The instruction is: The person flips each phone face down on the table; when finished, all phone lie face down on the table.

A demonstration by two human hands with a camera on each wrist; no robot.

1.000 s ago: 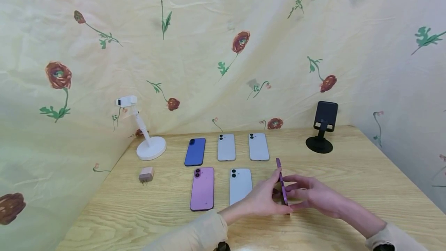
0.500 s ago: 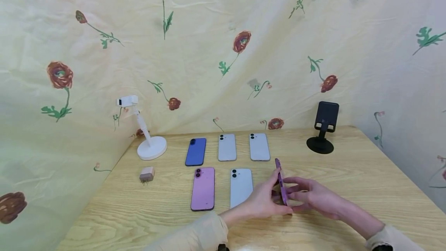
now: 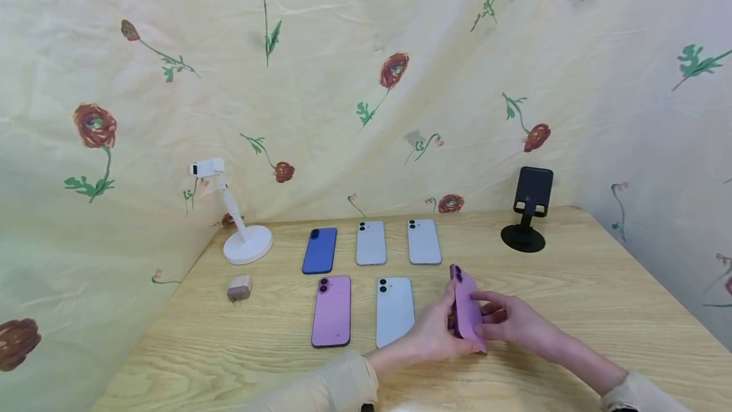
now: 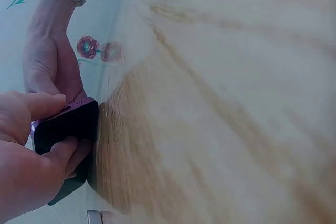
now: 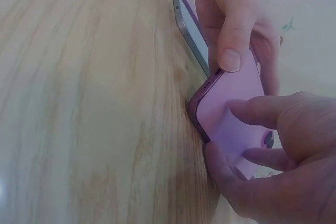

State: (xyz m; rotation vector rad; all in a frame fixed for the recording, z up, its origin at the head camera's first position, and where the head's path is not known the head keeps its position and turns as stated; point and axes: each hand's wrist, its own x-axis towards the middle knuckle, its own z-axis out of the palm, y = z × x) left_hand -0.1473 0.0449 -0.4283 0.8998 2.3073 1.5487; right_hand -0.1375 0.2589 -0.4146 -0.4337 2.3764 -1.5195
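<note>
At the near right of the table (image 3: pixel 572 285), at four o'clock from the white phone (image 3: pixel 394 310), I am tipping the purple phone (image 3: pixel 467 310) from standing on edge toward lying back-up. My left hand (image 3: pixel 437 336) and right hand (image 3: pixel 515 323) are both pinching it, so it is nearly laid into the row.

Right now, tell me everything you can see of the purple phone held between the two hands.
The purple smartphone with a matte pinkish-purple back stands tilted on its long edge on the light wooden table, its back leaning toward the right hand. A dark twin-lens camera sits at its far top corner. The frame looks like darker glossy purple metal with rounded corners. The left hand grips it at the near end, thumb on the upper edge, while the right hand's fingers rest on its back. Its dark screen faces left.
</note>
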